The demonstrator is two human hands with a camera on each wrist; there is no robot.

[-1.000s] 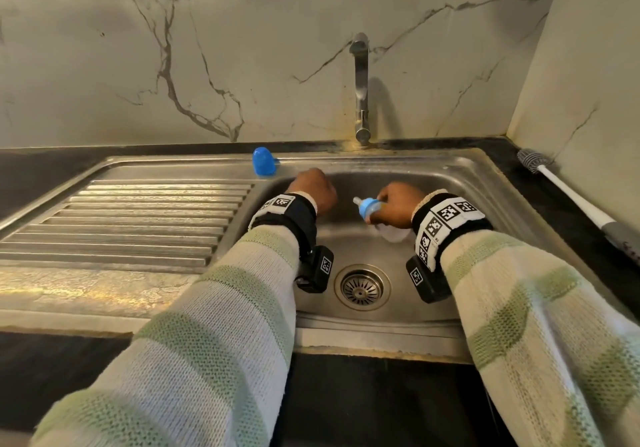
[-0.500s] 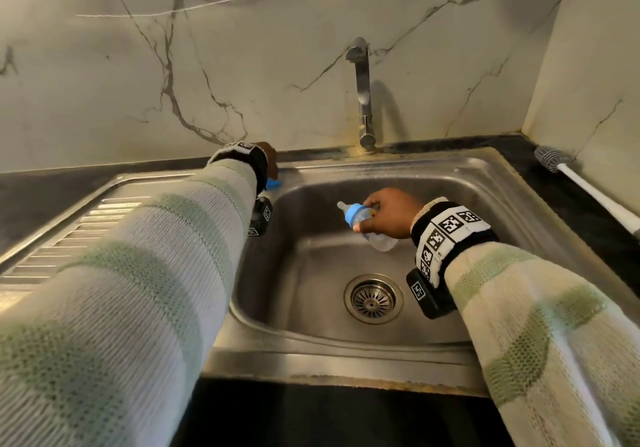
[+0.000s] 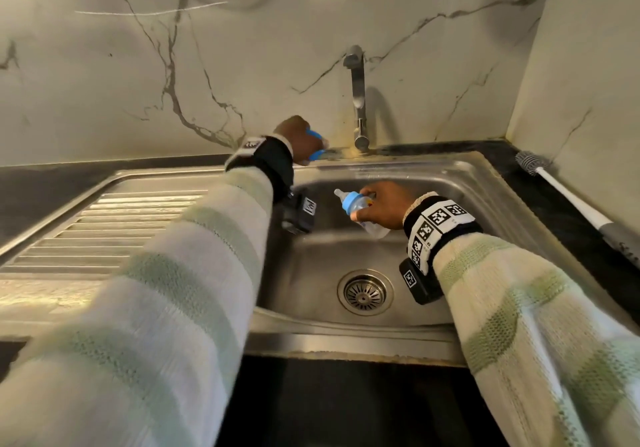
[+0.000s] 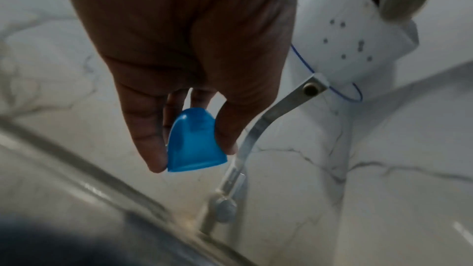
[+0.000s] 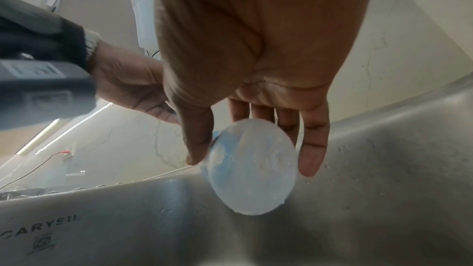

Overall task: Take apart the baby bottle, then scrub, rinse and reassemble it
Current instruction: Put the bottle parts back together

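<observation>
My right hand (image 3: pixel 379 207) grips the clear baby bottle (image 3: pixel 358 206) over the sink basin (image 3: pixel 311 266), lying on its side. Its blue collar and teat (image 3: pixel 341 194) point left. In the right wrist view the bottle's round base (image 5: pixel 252 167) faces the camera, with thumb and fingers (image 5: pixel 313 149) curled round its sides. My left hand (image 3: pixel 299 140) is raised at the sink's back rim, left of the tap (image 3: pixel 358 100). It pinches the blue bottle cap (image 3: pixel 313 154) between thumb and fingers; the left wrist view shows the cap (image 4: pixel 194 143) with its open end down.
A bottle brush (image 3: pixel 568 197) with a white handle lies on the dark counter at the right. The ribbed drainboard (image 3: pixel 104 225) spreads to the left. The drain strainer (image 3: pixel 364 292) sits in the basin floor. A marble wall stands close behind the tap.
My left hand reached from the basin to the back rim, picked up the blue cap and carried it right toward the tap. The right hand kept hold of the bottle.
</observation>
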